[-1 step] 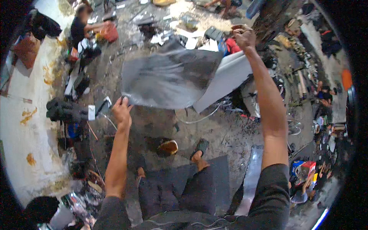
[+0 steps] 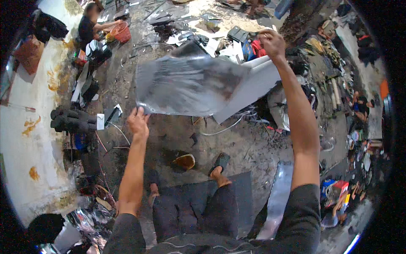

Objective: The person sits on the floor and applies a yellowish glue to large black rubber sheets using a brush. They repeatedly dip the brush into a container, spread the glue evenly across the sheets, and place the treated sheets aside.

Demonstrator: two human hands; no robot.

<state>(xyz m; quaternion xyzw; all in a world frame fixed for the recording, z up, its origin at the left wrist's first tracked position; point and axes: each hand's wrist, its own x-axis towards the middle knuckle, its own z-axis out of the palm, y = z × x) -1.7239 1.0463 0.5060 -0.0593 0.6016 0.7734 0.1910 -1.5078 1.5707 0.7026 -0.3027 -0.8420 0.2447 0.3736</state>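
Observation:
A wide, thin, flexible grey sheet (image 2: pixel 186 84) with a shiny, rippled surface hangs in front of me above the floor. My left hand (image 2: pixel 138 120) pinches its near left corner between thumb and fingers. At the sheet's right lies a smooth, paler grey part (image 2: pixel 253 86), which could be its other side or a second sheet. Raised at the far right, my right hand (image 2: pixel 272 44) has its fingers curled closed, just beyond the pale part's upper end. What those fingers hold, if anything, cannot be made out.
A cut, brownish rounded piece (image 2: pixel 184 161) lies on the floor before my sandalled foot (image 2: pixel 220 163). A dark flat sheet (image 2: pixel 243 199) is under my legs, beside a shiny grey strip (image 2: pixel 277 199). At the far left a person (image 2: pixel 88 25) reaches to a red basket (image 2: pixel 121 32). Scraps litter the far floor.
My left hand has shifted slightly right, and the sheet's near edge has risen a little. My right hand has moved slightly right. The seated person's red basket shows more sharply.

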